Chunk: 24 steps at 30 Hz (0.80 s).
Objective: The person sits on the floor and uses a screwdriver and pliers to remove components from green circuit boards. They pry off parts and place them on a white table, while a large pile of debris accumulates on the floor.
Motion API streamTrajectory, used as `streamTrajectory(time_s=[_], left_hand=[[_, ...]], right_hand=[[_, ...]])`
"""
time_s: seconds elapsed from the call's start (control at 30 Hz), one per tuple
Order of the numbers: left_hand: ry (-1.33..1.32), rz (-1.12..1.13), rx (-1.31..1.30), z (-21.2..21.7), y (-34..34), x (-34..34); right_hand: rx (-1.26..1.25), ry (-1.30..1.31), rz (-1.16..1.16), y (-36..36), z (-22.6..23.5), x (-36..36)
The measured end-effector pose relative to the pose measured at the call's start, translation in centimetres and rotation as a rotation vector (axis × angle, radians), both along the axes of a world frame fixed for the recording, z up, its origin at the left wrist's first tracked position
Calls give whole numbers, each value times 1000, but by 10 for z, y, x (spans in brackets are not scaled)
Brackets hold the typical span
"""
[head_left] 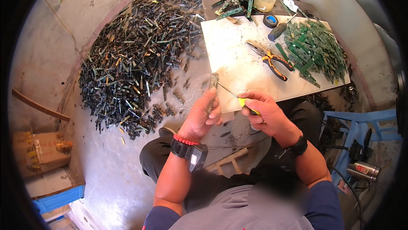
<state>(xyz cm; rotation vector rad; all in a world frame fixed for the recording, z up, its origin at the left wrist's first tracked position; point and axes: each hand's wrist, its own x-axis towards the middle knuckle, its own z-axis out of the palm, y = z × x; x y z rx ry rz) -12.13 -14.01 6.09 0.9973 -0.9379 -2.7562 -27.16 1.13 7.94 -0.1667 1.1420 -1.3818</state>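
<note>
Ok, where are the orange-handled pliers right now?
In the head view, right of centre, the pliers lie on the white board, just left of the green strip pile.

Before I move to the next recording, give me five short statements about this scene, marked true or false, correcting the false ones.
1. The right hand holds a thin-shafted tool with a yellow handle. True.
2. The left hand is empty. False: the left hand holds a narrow strip.
3. The pliers lie on the white board. True.
4. The green pieces are piled at the board's left side. False: they are piled at its right side.
5. Dark strips lie heaped on the floor. True.
</note>
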Motion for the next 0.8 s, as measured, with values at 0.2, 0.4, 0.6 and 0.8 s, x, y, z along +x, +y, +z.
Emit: streamTrajectory(time_s=[0.2, 0.4, 0.6, 0.8], left_hand=[[27, 27, 28, -4, 1, -1], [10, 13, 8, -6, 3, -1], [-25, -12, -41, -2, 3, -1], [1, 3, 18, -6, 3, -1]], right_hand=[[-204, 1552, -46, -5, -18, 23], [-115, 1735, 105, -2, -3, 19], [34, 150, -9, 1, 5, 0], [-177, 1741, -29, -1, -16, 21]])
